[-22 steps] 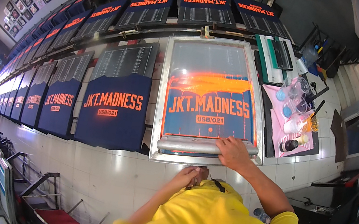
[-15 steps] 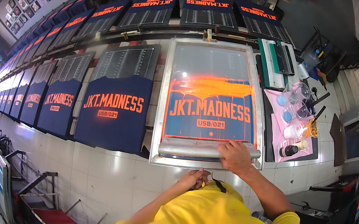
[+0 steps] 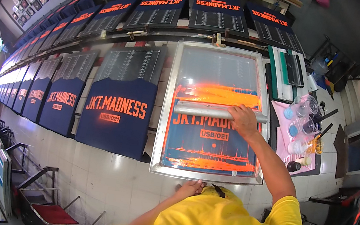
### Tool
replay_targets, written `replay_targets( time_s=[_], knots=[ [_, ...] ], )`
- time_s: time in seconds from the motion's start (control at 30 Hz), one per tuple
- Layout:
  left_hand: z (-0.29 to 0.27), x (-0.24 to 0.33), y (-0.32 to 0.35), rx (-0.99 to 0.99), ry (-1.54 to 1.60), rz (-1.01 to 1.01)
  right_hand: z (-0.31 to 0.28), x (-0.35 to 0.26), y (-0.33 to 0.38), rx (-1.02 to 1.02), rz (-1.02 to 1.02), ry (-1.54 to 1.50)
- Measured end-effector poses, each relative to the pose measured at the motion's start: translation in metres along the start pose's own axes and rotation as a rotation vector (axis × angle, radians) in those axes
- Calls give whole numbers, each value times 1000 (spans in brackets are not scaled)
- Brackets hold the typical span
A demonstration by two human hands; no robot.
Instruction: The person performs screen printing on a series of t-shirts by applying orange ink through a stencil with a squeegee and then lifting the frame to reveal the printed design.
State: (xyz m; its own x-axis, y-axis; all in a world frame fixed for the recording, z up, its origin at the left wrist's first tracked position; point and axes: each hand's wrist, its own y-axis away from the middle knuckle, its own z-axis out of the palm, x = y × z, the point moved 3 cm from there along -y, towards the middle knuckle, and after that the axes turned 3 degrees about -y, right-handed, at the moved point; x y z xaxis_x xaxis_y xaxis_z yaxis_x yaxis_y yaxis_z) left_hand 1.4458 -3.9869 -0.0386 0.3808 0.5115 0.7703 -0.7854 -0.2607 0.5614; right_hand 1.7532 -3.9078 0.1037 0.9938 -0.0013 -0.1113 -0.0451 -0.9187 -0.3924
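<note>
A metal-framed printing screen (image 3: pixel 163 124) lies over a dark navy shirt on a board. My right hand (image 3: pixel 242 120) grips the long silver squeegee (image 3: pixel 204 109) near its right end, across the middle of the mesh. Just beyond the blade is a thick band of orange ink (image 3: pixel 213 93). Orange lettering shows through the mesh, its upper part hidden by the squeegee. Ink streaks (image 3: pixel 209 164) run along the near end. My left hand (image 3: pixel 190 188) is curled at my waist by the near frame edge; what it holds, if anything, is hidden.
Navy shirts (image 3: pixel 115 119) with orange print lie on boards in a long row leftward, with another row behind a metal rail (image 3: pixel 155 33). At right are squeegees (image 3: pixel 286 68), plastic cups (image 3: pixel 305 106) and a pink cloth (image 3: pixel 283 117). A red-seated chair (image 3: pixel 53 215) stands lower left.
My right hand has pushed the squeegee from the near end of the screen to its middle. Orange streaks now show at the near end. My left hand stays near my waist.
</note>
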Motion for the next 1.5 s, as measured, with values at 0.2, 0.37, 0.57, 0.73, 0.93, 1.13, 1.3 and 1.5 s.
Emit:
replay_targets(
  time_s=[0.2,0.37,0.57,0.73,0.93,1.13,1.3,1.5],
  knots=[
    [4,11,9,9,-36,33,14,6,-12,54,-30,18],
    [8,21,13,23,8,-9,24,21,-25,7,-27,-29],
    [0,1,4,46,-49,4,16,8,-12,-10,-26,-25],
    [0,3,3,14,-35,27,1,14,-26,116,-47,-16],
    [0,7,6,-17,24,-27,24,21,-14,9,19,-4],
    [-1,-2,1,-11,6,-18,10,29,-36,-31,54,-41],
    [-7,-23,-12,-52,106,38,16,19,-23,68,45,-19],
    [-2,-8,-3,-2,59,-26,10,29,-40,-75,129,-40]
  ],
)
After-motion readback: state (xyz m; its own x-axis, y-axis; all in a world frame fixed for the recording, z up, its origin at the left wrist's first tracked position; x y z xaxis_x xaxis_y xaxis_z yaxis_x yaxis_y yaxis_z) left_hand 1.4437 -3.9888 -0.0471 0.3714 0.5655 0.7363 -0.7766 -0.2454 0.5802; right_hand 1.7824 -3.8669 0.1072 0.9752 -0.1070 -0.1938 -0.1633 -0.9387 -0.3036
